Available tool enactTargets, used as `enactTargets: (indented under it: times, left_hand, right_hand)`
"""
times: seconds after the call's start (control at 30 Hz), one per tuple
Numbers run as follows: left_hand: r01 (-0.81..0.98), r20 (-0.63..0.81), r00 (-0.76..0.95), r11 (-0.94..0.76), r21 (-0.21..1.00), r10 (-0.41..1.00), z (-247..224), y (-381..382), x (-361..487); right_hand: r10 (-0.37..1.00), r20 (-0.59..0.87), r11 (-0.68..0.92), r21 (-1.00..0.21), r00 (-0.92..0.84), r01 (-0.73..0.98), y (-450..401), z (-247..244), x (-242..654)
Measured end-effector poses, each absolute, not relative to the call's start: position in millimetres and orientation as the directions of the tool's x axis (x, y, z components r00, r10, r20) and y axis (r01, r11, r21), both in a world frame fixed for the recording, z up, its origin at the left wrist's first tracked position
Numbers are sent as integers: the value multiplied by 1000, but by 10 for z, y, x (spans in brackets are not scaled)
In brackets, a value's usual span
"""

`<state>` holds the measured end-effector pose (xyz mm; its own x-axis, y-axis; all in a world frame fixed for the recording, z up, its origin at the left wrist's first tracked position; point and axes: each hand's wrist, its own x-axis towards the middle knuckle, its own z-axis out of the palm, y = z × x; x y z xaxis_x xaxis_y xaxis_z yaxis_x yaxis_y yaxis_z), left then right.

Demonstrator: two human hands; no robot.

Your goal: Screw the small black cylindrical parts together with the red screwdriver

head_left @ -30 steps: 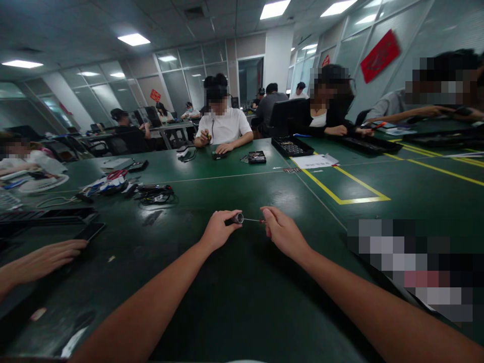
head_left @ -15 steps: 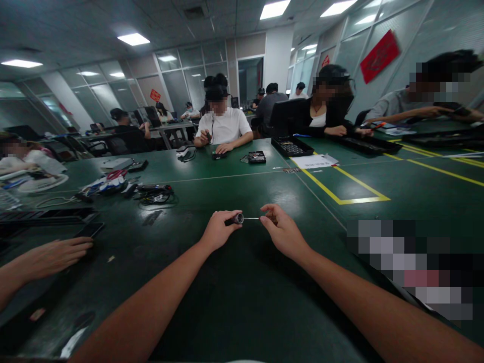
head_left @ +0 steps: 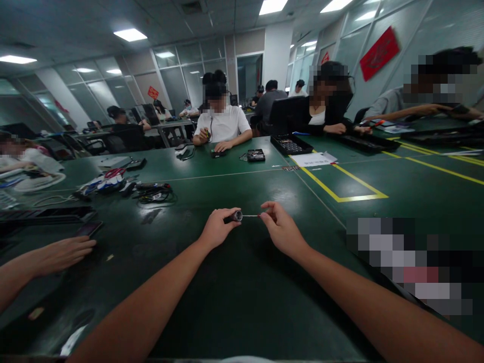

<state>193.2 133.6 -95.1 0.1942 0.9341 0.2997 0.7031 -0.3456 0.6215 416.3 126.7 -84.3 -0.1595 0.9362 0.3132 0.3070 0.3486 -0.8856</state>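
Near the middle of the green table, my left hand (head_left: 218, 228) is closed around a small dark cylinder (head_left: 236, 216), its round metallic end turned toward the right. A thin pale rod (head_left: 250, 216) stretches from beside that end to my right hand (head_left: 282, 228). My right thumb and fingertips pinch the rod's reddish end. Whether the rod's left tip touches the cylinder or enters it is too small to tell. Both hands are a little above the table top.
Tangled cables (head_left: 154, 192) and tools lie at the left, beside black trays (head_left: 45, 218). Another person's hand (head_left: 62, 254) rests at the far left near a phone. Across the table sit people with trays (head_left: 291, 145) and a white paper (head_left: 313, 159). Yellow tape (head_left: 359, 198) marks the right side.
My hands keep nearly the same hold and place, shifted very slightly in the view. The other person's hand at the left has moved slightly right relative to the phone.
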Motion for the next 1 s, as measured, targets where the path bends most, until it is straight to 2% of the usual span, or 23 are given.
enactTargets:
  times: [0.1, 0.23, 0.37, 0.67, 0.83, 0.9, 1.0]
  left_hand:
    - [711, 296, 216, -358, 605, 930, -935, 1317, 1945]
    - [714, 291, 227, -362, 599, 929, -917, 1303, 1960]
    - [686, 288, 218, -357, 634, 932, -926, 1308, 1954]
    - [682, 312, 203, -362, 635, 928, -934, 1297, 1949]
    - [725, 419, 337, -517, 455, 843, -825, 1221, 1974]
    - [748, 410, 325, -497, 439, 852, -802, 1207, 1973]
    - [755, 368, 295, -451, 475, 882, -809, 1214, 1965]
  right_hand:
    - [941, 310, 336, -904, -139, 264, 1258, -819, 4161]
    - [959, 241, 277, -905, -147, 323, 1248, -780, 4174]
    - [952, 272, 303, -890, -138, 340, 1256, -798, 4191]
    - [959, 279, 282, -958, -44, 54, 1297, -836, 4133]
    - [997, 44, 60, -970, 69, -234, 1396, -867, 4156]
    - [994, 35, 60, -968, 105, -245, 1430, -887, 4176]
    - [986, 85, 112, -976, 144, -188, 1438, -896, 4182]
